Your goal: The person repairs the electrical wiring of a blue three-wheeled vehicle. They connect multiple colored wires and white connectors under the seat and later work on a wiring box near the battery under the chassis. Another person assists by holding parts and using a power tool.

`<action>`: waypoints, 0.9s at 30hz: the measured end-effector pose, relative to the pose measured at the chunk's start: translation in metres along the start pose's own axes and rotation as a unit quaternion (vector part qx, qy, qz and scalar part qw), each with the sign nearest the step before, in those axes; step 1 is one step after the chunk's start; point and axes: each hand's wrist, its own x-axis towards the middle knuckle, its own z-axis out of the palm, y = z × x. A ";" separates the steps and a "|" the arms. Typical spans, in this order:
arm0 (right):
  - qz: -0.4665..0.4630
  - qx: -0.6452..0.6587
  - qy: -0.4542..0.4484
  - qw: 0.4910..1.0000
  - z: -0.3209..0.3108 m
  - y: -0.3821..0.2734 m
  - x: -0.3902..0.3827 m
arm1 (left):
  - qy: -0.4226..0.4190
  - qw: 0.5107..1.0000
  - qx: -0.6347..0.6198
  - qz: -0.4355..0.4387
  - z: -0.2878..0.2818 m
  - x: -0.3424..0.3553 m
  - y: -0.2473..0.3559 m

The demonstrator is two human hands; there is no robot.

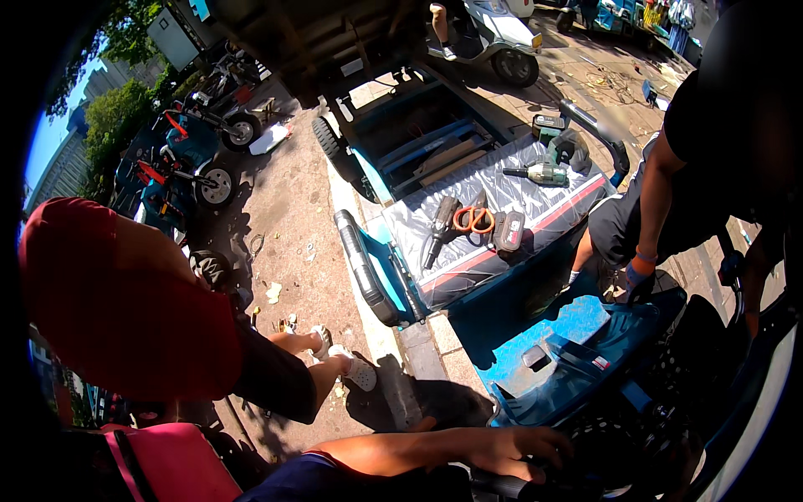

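My left hand (514, 450) reaches in from the lower edge, its forearm in a dark blue sleeve. The hand is open, its loosely bent fingers lying over the dark handlebar area of a blue cargo tricycle. Beneath it shows a black handlebar grip (502, 484); deep shade hides whether the fingertips touch anything. My right hand is not in view. Ahead is the tricycle's blue footwell (544, 343). On its plastic-wrapped seat (418, 213) lie a black impact wrench (442, 226), orange-handled scissors (474, 220), a battery pack (508, 231) and a green-and-black power tool (539, 173).
A person in black (736, 125) bends at the right, a gloved hand (641, 268) by the footwell. Someone in a red top (134, 301) stands close on the left. Behind the seat, an open frame compartment (427, 134) lies under the raised cargo bed (318, 42). Parked tricycles (180, 159) stand farther left.
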 end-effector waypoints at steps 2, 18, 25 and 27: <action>-0.045 -0.005 0.015 0.999 0.011 -0.014 -0.006 | -0.015 1.000 0.017 -0.002 -0.001 0.000 0.006; -0.025 0.058 0.032 0.997 0.016 -0.009 -0.011 | 0.015 0.986 0.148 -0.072 0.027 0.003 0.030; -0.103 0.075 0.034 0.991 0.019 -0.005 -0.012 | 0.013 0.985 0.142 -0.098 0.018 0.004 0.053; -0.083 0.065 0.029 0.994 0.011 0.004 -0.009 | 0.013 0.979 0.178 -0.099 0.015 0.008 0.061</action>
